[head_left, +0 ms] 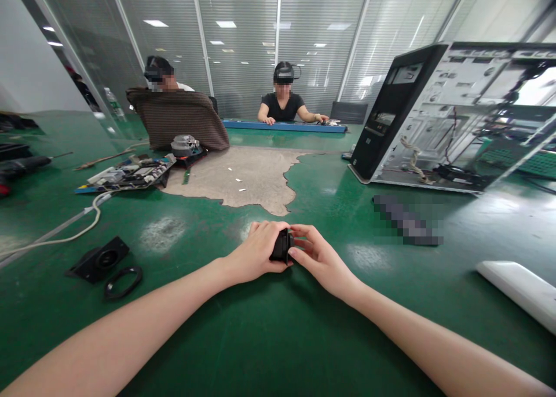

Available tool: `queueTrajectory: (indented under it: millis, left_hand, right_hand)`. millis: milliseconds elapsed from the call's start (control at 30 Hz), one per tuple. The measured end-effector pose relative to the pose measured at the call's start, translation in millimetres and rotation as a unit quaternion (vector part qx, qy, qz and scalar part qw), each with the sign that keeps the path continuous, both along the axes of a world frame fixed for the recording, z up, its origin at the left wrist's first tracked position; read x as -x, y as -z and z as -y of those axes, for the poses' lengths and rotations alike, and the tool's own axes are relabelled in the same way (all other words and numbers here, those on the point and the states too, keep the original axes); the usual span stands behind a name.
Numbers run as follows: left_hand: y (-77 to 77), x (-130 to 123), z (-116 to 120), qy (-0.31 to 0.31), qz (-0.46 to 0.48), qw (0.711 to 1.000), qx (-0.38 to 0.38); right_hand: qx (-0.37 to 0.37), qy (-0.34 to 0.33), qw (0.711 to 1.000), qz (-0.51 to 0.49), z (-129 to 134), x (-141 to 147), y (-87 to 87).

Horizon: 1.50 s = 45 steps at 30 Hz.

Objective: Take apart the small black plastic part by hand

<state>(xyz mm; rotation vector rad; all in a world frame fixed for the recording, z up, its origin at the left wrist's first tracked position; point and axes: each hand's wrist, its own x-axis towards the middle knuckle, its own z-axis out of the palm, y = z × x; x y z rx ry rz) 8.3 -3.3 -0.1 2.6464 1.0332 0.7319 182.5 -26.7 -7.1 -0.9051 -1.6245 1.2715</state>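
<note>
A small black part (281, 246) is between my two hands, just above the green table (243, 339). My left hand (256, 251) wraps round its left side, with the fingers over the top and the thumb below. The fingers and thumb of my right hand (316, 255) pinch its right edge. To the left on the table lie a black square piece with a round opening (105, 259) and a black ring (138, 276).
An open computer case (380, 119) stands at the right, near a pixelated dark object (406, 220) and a white object (521, 290). Circuit boards (130, 174), a cable (93, 220) and a dark tool (26, 165) lie left. Two people sit across the table.
</note>
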Motion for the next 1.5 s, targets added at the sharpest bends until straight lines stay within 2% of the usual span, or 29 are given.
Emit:
queueTrajectory:
  millis: [233, 633, 867, 1267, 1500]
  left_hand:
    - [1.9, 0.6, -1.1, 0.000, 0.006, 1.000, 0.000]
    - [1.2, 0.0, -0.9, -0.003, 0.008, 1.000, 0.001]
    - [1.6, 0.1, -1.2, -0.002, 0.005, 1.000, 0.002]
    - [-0.3, 0.0, -0.1, 0.000, -0.002, 1.000, -0.004]
    - [0.4, -0.1, -0.3, 0.001, -0.004, 1.000, -0.005]
  right_hand:
    - [-0.010, -0.041, 0.999, -0.015, 2.8, -0.7, -3.7]
    - [-0.010, -0.004, 1.000, -0.002, 0.0, -0.5, 0.3]
    - [-0.020, -0.031, 0.999, 0.000, 1.6, -0.9, -0.9]
    - [-0.010, -0.001, 1.000, 0.009, 0.2, 0.1, 0.0]
    - [-0.013, -0.033, 0.999, -0.009, 2.3, -1.8, -1.7]
